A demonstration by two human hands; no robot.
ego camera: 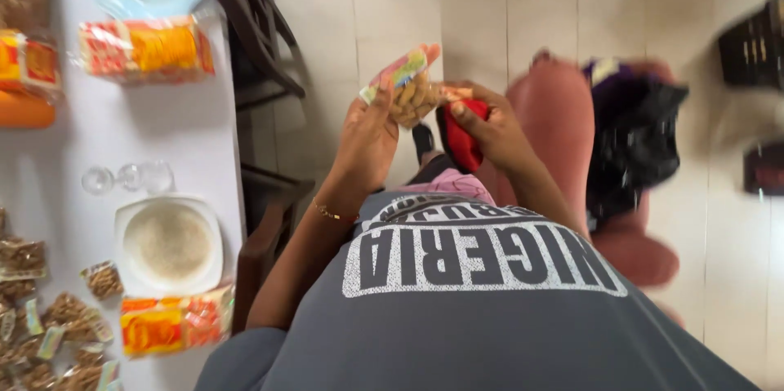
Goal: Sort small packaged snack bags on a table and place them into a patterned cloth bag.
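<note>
My left hand [369, 136] holds up a small clear packet of brown nuts [411, 91] with a coloured label strip along its top. My right hand [490, 128] grips the packet's right edge and also clutches a red object [461, 144], partly hidden under the fingers. Both hands meet in front of my chest, above the tiled floor and to the right of the white table [122, 138]. A thin gold bracelet sits on my left wrist.
The white table holds a square white bowl of pale grains [168, 242], orange snack packs [147, 48], an overturned clear glass [131, 177] and several small nut packets [57, 326]. Dark wooden chairs [253, 24] stand beside it. A red armchair [572, 113] with a dark bag [633, 134] is right.
</note>
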